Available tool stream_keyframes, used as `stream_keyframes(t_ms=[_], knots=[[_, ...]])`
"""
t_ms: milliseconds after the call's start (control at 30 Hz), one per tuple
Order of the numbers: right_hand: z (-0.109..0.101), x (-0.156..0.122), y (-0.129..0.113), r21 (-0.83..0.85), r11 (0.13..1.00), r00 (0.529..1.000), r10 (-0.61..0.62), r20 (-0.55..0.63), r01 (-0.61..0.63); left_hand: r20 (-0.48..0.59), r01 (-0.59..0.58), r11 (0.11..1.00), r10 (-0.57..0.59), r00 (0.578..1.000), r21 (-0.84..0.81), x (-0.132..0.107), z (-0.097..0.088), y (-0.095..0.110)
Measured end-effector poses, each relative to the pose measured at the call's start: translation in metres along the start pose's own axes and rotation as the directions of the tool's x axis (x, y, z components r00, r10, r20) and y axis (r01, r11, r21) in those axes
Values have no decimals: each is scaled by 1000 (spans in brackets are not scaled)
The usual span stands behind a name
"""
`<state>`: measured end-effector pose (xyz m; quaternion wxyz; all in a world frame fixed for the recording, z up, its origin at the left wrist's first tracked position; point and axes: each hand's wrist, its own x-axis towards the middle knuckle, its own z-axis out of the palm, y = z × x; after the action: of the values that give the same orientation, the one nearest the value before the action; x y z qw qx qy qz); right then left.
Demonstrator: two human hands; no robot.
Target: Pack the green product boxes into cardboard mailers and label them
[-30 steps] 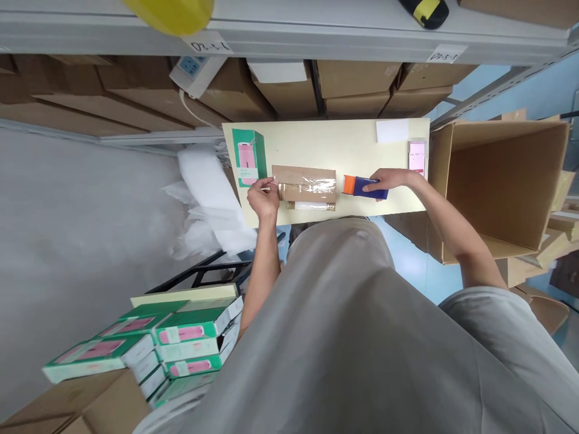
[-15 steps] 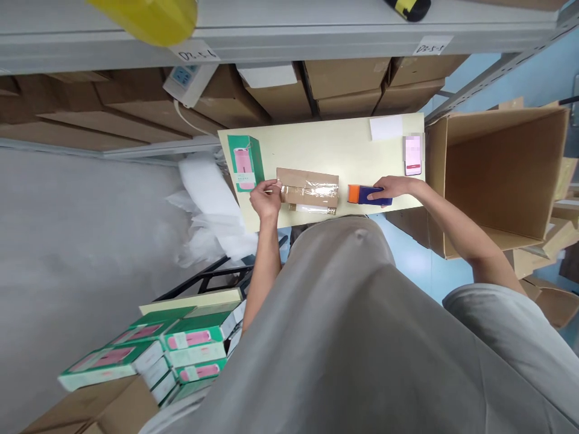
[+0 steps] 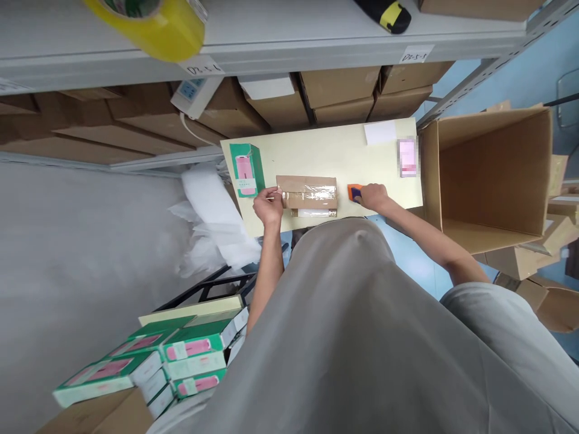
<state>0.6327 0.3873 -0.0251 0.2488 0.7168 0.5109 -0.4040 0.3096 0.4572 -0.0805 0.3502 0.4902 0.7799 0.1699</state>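
Plainly, two hands are at work, one at either end of a single taped carton (image 3: 309, 191). The left grip (image 3: 268, 206) has its fingers bent at the carton's left end, touching it; whether they are pinched together on its edge cannot be told. The right grip (image 3: 373, 196) is clamped on one orange-and-blue item (image 3: 354, 192), whose orange end points left toward the carton, near it but apart. Much of that item is covered by the fingers. The carton lies flat between the two grips, shiny clear tape across its top and one white strip (image 3: 315, 213) along its near side.

Around them, the pale yellow desk (image 3: 316, 147) bears one green box (image 3: 246, 171) with a pink bottle printed on it, just beyond the left grip; one white sheet (image 3: 380, 132) at the far edge; and one phone (image 3: 408, 158), its pink screen pixelated, beyond the right grip.

Farther out, one large open cardboard box (image 3: 493, 175) stands right of the desk, and white wrapping (image 3: 217, 211) hangs at its left. Lower left is a stack of green boxes (image 3: 192, 348), too overlapped to count. Above, the grey shelf (image 3: 289, 36) carries one yellow tape roll (image 3: 174, 33) and one black-and-yellow tool (image 3: 384, 15).
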Motion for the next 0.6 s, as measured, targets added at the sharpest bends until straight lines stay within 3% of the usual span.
stream_keyframes(t_ms=[133,233,333,433,533,600], knots=[[25,-2,-2,-1,999,999,39,-37,-39,-11,19,1000,-19,1000,-3,-3,-2,-3],[36,0,8,46,999,989,3,-148,4,-23,42,999,-42,999,-9,-5,-3,-6],[38,10,18,65,997,968,-13,-249,30,-114,-2,1000,1,993,-9,-11,0,0],[36,25,24,82,996,948,-10,-317,38,-120,-237,971,231,966,-42,-25,11,24],[36,38,25,88,996,932,-1,-363,35,63,-491,863,500,864,-120,-46,28,56],[39,45,24,88,995,923,-1,-385,38,155,-564,811,584,797,-156,-57,38,71]])
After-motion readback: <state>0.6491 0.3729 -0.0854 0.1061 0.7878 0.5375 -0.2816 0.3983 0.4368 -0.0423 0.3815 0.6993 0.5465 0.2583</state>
